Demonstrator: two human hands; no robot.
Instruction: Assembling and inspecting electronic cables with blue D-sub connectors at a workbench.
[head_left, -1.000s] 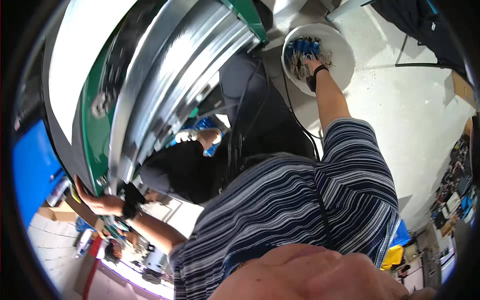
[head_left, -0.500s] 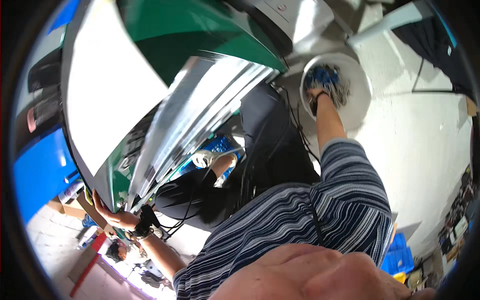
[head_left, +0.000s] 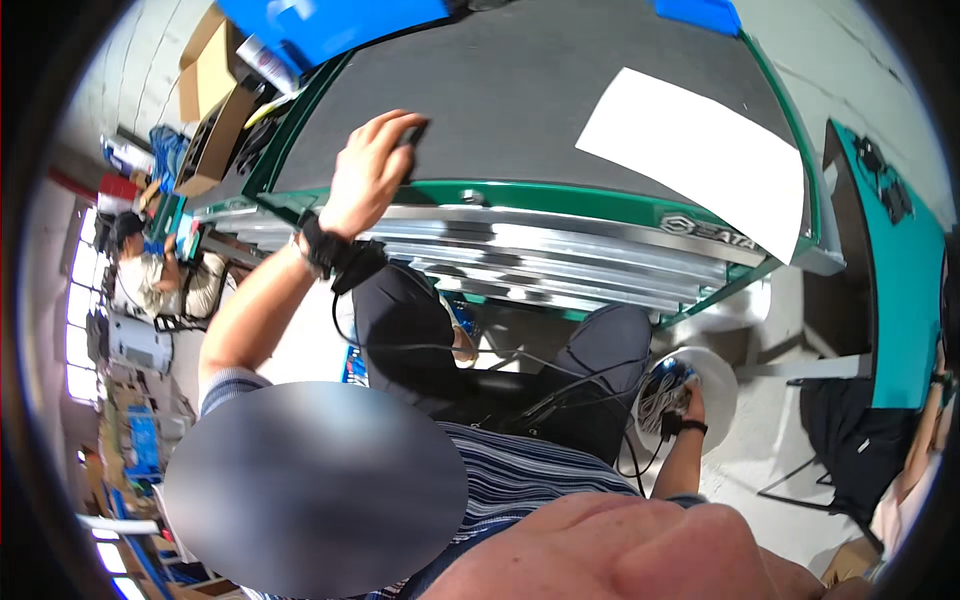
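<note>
My left hand [head_left: 368, 175] is over the front edge of a dark grey bench mat [head_left: 480, 110], its fingers curled round a small dark thing [head_left: 413, 150] that is too blurred to name. A black strap and device sit at that wrist. My right hand [head_left: 693, 402] reaches down into a white bucket [head_left: 722, 385] beside my right knee. Slender metal pieces [head_left: 660, 398] lie in the bucket against that hand, and its fingertips are hidden among them. A white sheet [head_left: 700, 150] lies on the mat to the right, overhanging the green front edge.
Metal drawers [head_left: 510, 250] front the bench just above my knees. A blue bin [head_left: 330, 25] and a cardboard box [head_left: 215, 135] stand at the left. Black cables [head_left: 500, 352] cross my lap. To the right is a teal table [head_left: 905, 300]; another person [head_left: 150, 265] sits far left.
The view has swung round, so the bench now lies across the top. My left hand has gone from the bench's edge to above the mat. My right hand stays in the bucket.
</note>
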